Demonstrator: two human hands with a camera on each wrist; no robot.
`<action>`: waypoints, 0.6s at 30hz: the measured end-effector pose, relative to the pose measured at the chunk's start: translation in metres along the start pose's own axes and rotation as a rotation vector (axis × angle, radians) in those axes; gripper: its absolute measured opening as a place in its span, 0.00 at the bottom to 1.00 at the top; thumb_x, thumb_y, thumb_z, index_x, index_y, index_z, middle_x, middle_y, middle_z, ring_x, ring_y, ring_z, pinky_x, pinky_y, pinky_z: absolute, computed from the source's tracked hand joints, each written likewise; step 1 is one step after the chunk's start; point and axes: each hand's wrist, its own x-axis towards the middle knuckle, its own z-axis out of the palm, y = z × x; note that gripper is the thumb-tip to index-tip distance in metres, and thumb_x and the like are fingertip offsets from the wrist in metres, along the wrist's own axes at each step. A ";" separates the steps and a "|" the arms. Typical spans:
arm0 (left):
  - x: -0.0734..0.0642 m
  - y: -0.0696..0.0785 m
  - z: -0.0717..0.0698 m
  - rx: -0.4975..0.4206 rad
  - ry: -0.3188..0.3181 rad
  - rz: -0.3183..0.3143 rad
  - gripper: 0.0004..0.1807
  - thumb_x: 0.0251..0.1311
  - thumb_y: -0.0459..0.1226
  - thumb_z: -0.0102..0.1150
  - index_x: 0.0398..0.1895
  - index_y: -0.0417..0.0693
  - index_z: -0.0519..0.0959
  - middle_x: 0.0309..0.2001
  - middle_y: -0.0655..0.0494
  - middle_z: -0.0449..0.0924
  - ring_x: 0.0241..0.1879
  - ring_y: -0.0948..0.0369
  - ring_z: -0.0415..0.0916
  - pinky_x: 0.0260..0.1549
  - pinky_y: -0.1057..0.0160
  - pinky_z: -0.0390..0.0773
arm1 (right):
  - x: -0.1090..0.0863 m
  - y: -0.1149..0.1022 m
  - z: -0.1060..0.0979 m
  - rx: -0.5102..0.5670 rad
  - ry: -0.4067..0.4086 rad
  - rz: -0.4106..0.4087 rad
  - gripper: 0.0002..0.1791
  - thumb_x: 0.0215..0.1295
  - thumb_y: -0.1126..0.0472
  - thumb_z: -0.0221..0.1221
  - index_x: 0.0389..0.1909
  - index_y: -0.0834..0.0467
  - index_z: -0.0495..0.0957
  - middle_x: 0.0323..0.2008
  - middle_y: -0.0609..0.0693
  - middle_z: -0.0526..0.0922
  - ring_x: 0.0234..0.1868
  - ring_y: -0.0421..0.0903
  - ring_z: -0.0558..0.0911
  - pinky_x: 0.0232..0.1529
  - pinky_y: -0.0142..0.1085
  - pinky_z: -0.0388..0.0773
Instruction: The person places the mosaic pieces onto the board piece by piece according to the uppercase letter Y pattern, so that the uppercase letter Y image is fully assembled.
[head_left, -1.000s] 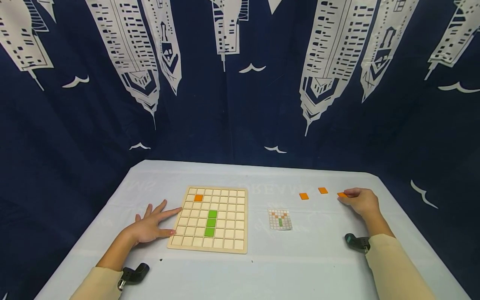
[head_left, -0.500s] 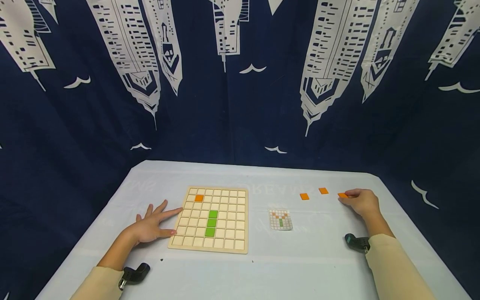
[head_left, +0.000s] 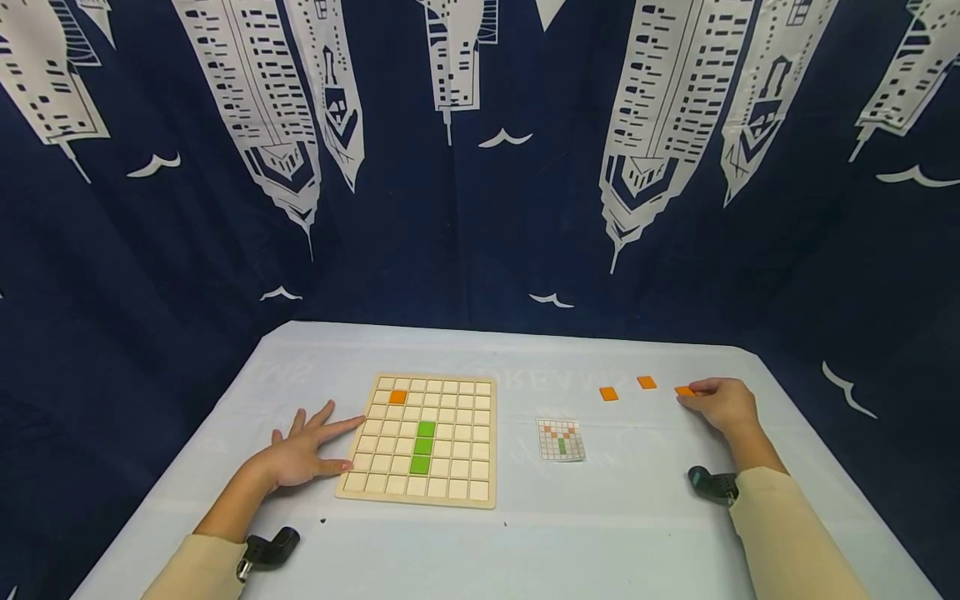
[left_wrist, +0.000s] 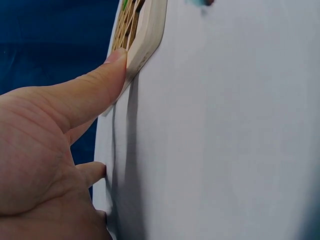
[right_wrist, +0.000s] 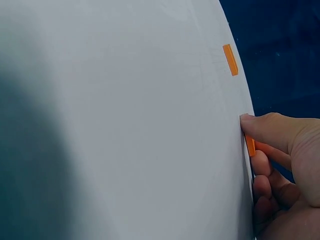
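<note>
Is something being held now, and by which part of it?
The right hand's grip pinches an orange square tile by the side nearest the palm. The left hand's grip holds nothing; it only touches the pale wooden grid board.

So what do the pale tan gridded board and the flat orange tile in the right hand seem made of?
Pale tan gridded board: probably wood, matte, from its dull, unpainted look.
Flat orange tile: smooth; no grain shows, so plastic or painted wood.
</note>
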 end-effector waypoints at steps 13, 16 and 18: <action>-0.001 0.001 -0.001 -0.005 -0.001 -0.005 0.48 0.51 0.59 0.73 0.76 0.62 0.67 0.82 0.31 0.35 0.76 0.23 0.20 0.62 0.16 0.22 | -0.002 -0.001 0.000 -0.004 -0.006 0.022 0.24 0.65 0.59 0.68 0.56 0.71 0.79 0.55 0.71 0.80 0.50 0.63 0.79 0.54 0.54 0.80; 0.000 0.000 0.000 -0.006 -0.005 -0.006 0.48 0.51 0.59 0.73 0.77 0.62 0.67 0.82 0.32 0.35 0.76 0.23 0.20 0.62 0.16 0.22 | -0.003 -0.002 0.000 -0.008 -0.008 0.034 0.23 0.65 0.58 0.67 0.54 0.70 0.80 0.55 0.70 0.80 0.51 0.63 0.79 0.55 0.54 0.80; 0.000 0.000 0.000 -0.007 -0.005 -0.010 0.48 0.51 0.59 0.73 0.77 0.63 0.67 0.82 0.32 0.35 0.76 0.24 0.19 0.62 0.16 0.21 | -0.003 -0.002 0.000 -0.006 -0.006 0.036 0.22 0.65 0.58 0.67 0.53 0.70 0.80 0.55 0.70 0.80 0.51 0.63 0.79 0.54 0.54 0.81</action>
